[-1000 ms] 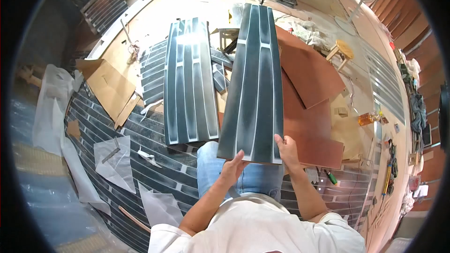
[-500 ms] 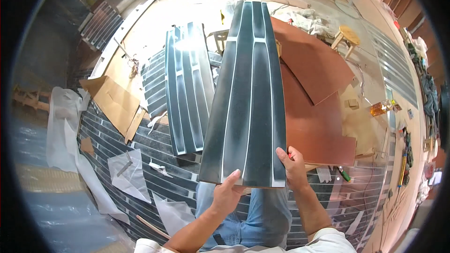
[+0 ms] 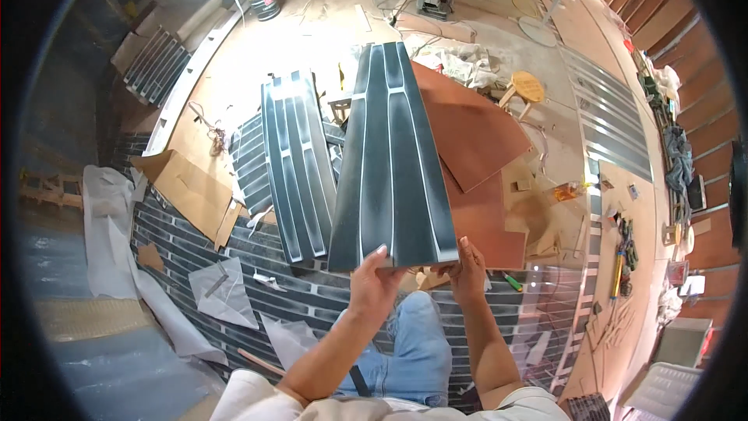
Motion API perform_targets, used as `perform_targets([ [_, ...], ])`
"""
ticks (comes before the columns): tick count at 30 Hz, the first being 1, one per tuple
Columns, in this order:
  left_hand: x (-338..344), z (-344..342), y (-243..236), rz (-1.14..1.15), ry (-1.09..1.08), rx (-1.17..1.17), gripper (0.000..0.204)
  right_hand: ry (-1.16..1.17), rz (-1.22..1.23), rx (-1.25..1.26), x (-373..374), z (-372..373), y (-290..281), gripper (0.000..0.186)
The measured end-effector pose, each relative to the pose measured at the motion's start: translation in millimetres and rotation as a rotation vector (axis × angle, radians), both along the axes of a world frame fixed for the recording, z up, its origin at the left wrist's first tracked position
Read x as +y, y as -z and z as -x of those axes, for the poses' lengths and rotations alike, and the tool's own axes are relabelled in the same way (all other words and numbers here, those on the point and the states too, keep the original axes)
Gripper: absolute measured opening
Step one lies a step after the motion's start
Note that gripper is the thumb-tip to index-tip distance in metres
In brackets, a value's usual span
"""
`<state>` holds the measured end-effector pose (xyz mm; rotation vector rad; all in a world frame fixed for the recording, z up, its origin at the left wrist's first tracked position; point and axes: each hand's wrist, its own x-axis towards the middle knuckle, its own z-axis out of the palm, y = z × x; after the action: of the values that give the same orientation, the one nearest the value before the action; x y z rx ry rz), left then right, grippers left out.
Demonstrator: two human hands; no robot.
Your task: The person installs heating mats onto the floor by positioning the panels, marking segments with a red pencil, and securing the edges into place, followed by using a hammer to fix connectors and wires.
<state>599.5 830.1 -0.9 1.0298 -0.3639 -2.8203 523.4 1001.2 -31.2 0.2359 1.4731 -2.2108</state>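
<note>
Striped flooring (image 3: pixel 195 257) below; my left hand (image 3: pixel 374 284) and right hand (image 3: pixel 467 269) grip the long dark-grey ribbed panel (image 3: pixel 393 164) at centre frame, apparently to steady it.

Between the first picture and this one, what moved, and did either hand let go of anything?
The dark ribbed panel has been lifted: its near end came up off the floor toward the camera and now hangs over the person's knee. Neither hand let go; the left hand and right hand still grip its near edge. The second ribbed panel and the brown boards stayed where they lay.
</note>
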Motion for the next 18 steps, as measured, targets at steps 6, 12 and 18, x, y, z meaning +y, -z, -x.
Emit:
perform_targets([
  [6, -20.1, 56.4, -96.3, 0.059, -0.037, -0.055, 0.012, 0.038, -0.128, -0.038, 19.6, 20.9, -123.7, 0.034],
  [12, -57.4, 107.3, -185.8, 0.160, -0.072, -0.048, 0.013, -0.074, -0.320, 0.110, -2.2, 122.3, -177.6, 0.035],
  [18, -106.2, 143.0, -237.6, 0.250, -0.032, -0.018, 0.021, -0.215, -0.077, -0.068, -108.4, 277.3, -125.0, 0.045],
])
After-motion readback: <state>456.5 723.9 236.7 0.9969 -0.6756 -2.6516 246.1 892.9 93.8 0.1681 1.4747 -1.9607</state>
